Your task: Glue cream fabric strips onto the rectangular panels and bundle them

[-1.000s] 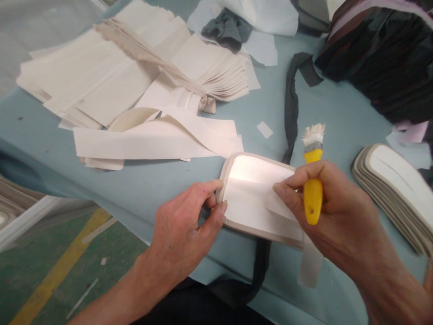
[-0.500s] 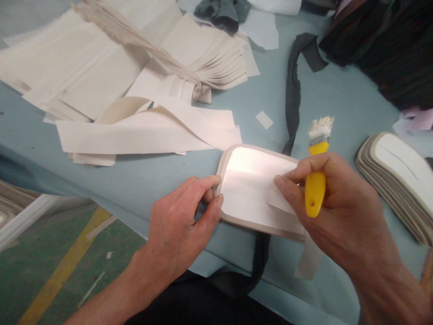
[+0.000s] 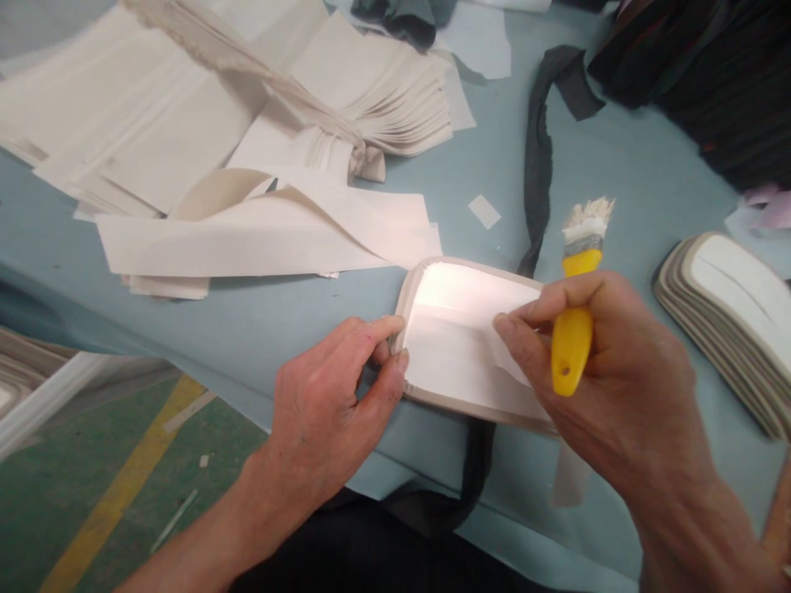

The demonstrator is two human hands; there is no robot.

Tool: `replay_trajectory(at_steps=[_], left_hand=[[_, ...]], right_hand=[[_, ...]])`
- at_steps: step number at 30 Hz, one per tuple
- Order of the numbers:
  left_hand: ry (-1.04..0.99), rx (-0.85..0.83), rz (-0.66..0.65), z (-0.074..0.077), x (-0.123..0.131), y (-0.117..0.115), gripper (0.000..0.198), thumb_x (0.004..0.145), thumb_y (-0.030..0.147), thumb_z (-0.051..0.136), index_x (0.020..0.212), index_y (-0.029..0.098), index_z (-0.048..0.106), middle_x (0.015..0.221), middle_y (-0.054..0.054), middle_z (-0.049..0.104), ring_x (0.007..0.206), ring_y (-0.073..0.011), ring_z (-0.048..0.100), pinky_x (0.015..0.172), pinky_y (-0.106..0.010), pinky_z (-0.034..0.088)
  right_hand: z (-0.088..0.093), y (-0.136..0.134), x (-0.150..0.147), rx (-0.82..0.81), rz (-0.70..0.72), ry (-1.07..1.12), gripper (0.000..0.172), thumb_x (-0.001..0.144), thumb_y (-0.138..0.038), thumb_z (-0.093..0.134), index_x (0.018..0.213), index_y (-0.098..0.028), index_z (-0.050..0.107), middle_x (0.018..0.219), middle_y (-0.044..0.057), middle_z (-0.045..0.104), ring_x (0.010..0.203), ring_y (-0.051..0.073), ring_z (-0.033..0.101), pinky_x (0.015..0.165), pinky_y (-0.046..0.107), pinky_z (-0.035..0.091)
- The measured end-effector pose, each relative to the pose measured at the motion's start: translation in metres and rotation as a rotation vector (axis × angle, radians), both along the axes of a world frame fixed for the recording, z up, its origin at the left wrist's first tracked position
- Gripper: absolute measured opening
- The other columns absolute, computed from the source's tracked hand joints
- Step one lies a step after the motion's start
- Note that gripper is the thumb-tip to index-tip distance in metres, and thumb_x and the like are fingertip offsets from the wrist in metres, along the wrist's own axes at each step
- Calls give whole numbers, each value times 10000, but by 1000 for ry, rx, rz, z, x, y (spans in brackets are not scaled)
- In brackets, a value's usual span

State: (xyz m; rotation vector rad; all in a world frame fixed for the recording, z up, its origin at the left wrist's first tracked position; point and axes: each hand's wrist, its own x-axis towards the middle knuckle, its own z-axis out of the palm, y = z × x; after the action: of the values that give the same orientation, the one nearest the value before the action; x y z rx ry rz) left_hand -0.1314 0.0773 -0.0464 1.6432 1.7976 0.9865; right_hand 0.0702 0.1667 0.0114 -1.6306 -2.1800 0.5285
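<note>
A white panel [image 3: 457,354] with rounded corners and a beige folded rim lies in front of me on the table. My left hand [image 3: 346,387] pinches its left edge between thumb and fingers. In my right hand [image 3: 611,387] is a paintbrush [image 3: 573,350] with a yellow handle, its pale-crusted bristles pointing away from me. The thumb and index finger of that hand are pressed together over the panel, at the edge of a white sheet [image 3: 512,362] lying on it. My right hand hides the panel's right end.
Beige sheets [image 3: 185,123] tied with a cloth strip and loose paper strips [image 3: 247,247] lie at the left. A stack of similar panels [image 3: 729,329] stands at the right. Black fabric [image 3: 680,82] is piled behind it. A dark strip [image 3: 537,165] runs across the blue table [image 3: 297,305].
My right hand has moved slightly left over the panel with the brush in it. My left hand keeps its pinch on the edge. The view has shifted a little.
</note>
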Motion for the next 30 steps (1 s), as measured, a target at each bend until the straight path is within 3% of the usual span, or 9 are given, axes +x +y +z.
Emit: replay_trajectory(at_steps=[11, 17, 30], left_hand=[[-5, -8, -7, 2, -1, 0, 227, 1005, 184, 602, 1213, 188, 692, 848, 41, 651, 627, -96, 505, 624, -259, 433], [7, -42, 34, 2, 2, 1, 217, 956, 240, 666, 1171, 216, 689, 843, 55, 643, 631, -100, 510, 647, -272, 440], [46, -353, 86, 18, -2, 26, 183, 799, 314, 766, 931, 257, 653, 692, 64, 629, 612, -148, 546, 590, -320, 373]], right_hand=[[1, -2, -3, 5, -17, 45, 200, 892, -373, 737, 892, -273, 563, 809, 5, 719, 603, 173, 623, 516, 288, 442], [2, -3, -4, -17, 16, 54, 181, 891, -337, 716, 870, -272, 549, 746, -24, 676, 568, 154, 583, 530, 280, 425], [-6, -7, 1, 17, 18, 60, 191, 903, -330, 740, 886, -280, 557, 763, -27, 660, 568, 155, 556, 531, 285, 409]])
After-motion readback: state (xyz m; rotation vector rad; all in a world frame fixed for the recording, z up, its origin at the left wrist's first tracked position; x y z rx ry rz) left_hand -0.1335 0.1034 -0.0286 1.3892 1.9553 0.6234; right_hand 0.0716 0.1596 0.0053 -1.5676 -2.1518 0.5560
